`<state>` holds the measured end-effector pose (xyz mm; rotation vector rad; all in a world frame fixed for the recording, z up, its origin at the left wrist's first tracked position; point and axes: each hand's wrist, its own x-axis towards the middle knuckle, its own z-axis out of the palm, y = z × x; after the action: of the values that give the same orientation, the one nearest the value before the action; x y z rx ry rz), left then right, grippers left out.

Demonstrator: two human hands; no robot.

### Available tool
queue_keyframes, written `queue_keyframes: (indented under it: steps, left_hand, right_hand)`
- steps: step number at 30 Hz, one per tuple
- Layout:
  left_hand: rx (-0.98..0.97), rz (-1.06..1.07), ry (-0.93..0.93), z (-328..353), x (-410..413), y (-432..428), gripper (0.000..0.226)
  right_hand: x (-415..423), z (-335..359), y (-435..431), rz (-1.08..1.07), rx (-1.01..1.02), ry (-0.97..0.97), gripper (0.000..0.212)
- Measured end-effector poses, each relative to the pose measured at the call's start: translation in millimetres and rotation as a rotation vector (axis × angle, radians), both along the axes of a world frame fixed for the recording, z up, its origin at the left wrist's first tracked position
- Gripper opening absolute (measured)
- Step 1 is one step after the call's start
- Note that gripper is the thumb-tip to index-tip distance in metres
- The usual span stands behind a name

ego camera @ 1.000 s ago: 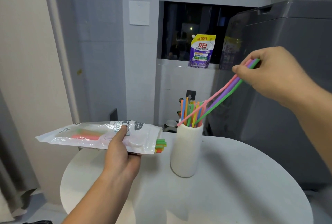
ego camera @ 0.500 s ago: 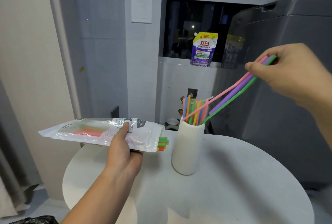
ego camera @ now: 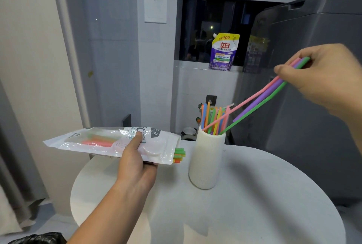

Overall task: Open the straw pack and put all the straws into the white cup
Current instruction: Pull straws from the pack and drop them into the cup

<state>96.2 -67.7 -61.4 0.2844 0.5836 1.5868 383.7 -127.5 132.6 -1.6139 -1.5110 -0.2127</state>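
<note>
The straw pack [ego camera: 94, 142], a flat white-and-clear plastic pouch, is seen in the head view held roughly level over the left edge of the round white tabletop [ego camera: 254, 204], just left of the tall white ribbed cup [ego camera: 207, 161]. It is gripped at its middle by the left hand [ego camera: 137, 167], thumb on top and fingers curled beneath. Its right end is already opened, and a short bunch of green and orange straw ends [ego camera: 179, 155] pokes out there.

The right hand [ego camera: 323, 75] is closed in a pinch on the upper ends of three long straws, pink, purple and green [ego camera: 260, 96], slanted down toward the cup. The pink and green tips appear to be inside the rim, the purple tip just above it. A cluster of coloured straws [ego camera: 213, 118] is already stood in the cup.

The task is judged well underway: the pack is opened and many straws are placed. Three are being inserted, and a handful is left in the pack.
</note>
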Motion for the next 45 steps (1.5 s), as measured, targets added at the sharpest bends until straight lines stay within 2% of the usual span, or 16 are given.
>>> queue_keyframes:
  steps: [7,10,17,23,27,35,45]
  left_hand:
    - [0.002,-0.010,-0.001,0,1,-1,0.029]
    - [-0.005,-0.013,0.001,-1,2,-1,0.023]
    - [-0.011,-0.016,-0.003,-3,0,2,0.017]
    - [0.006,-0.018,0.000,-1,0,1,0.029]
    - [0.013,-0.020,0.001,-1,0,2,0.032]
    - [0.016,-0.025,-0.002,-3,-1,4,0.034]
    - [0.012,-0.043,-0.001,-4,1,3,0.036]
  right_hand:
    - [0,1,-2,0.021,0.010,-0.001,0.025]
    - [-7,-1,-2,0.050,-0.003,-0.021,0.023]
    - [-28,-11,8,0.179,-0.071,-0.048,0.022]
    - [-35,-14,34,0.190,-0.187,0.016,0.027]
    - [-42,-15,45,0.172,-0.269,-0.019,0.028]
    - [-34,-5,40,0.134,-0.185,-0.061,0.024]
    - [-40,-20,50,0.126,-0.305,-0.191,0.035]
